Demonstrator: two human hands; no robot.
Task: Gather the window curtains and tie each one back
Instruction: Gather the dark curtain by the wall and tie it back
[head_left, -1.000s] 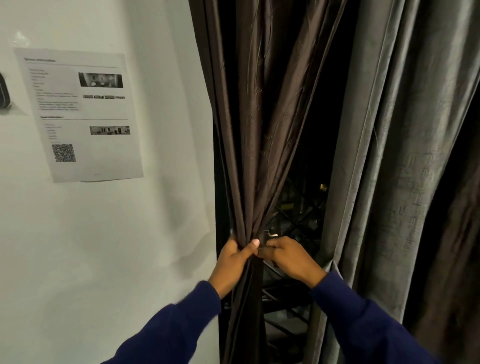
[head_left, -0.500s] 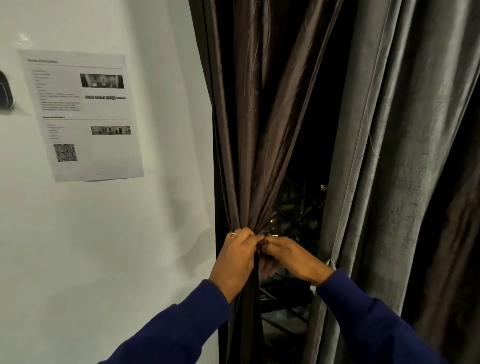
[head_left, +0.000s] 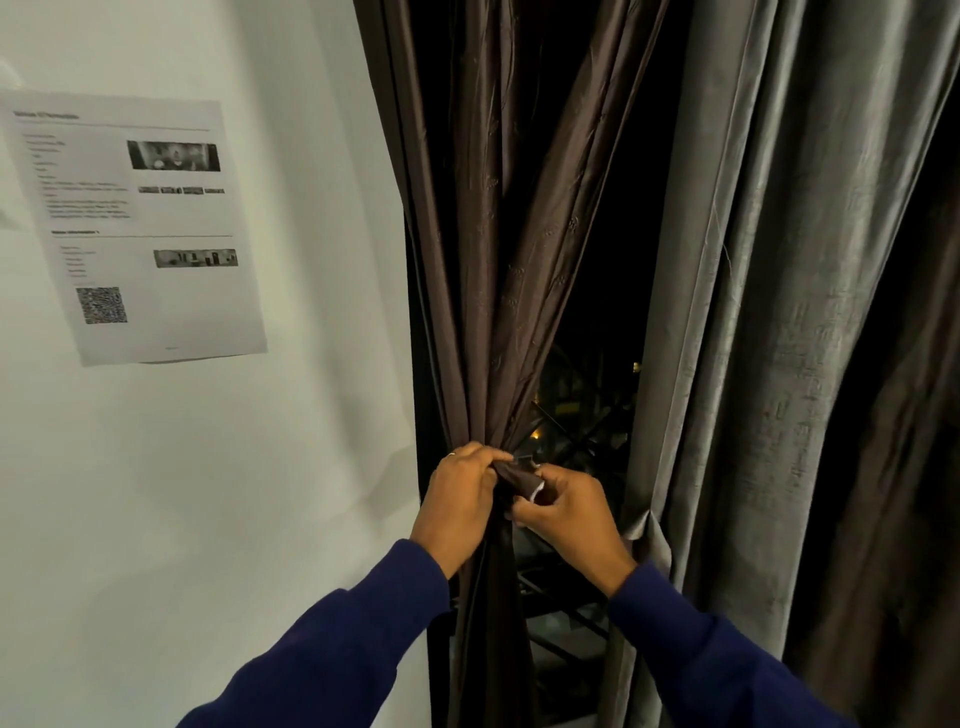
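Left hand wraps the gathered brown curtain at its waist, beside the wall. Right hand pinches the end of a dark tie strap. Risk: strap slips from the pinch, or left grip loosens and folds spill out. Grey curtain, right, hangs untied.

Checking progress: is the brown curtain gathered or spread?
Gathered. The brown curtain narrows to a tight bunch where the left hand grips it; the right hand pinches a tie strip there.
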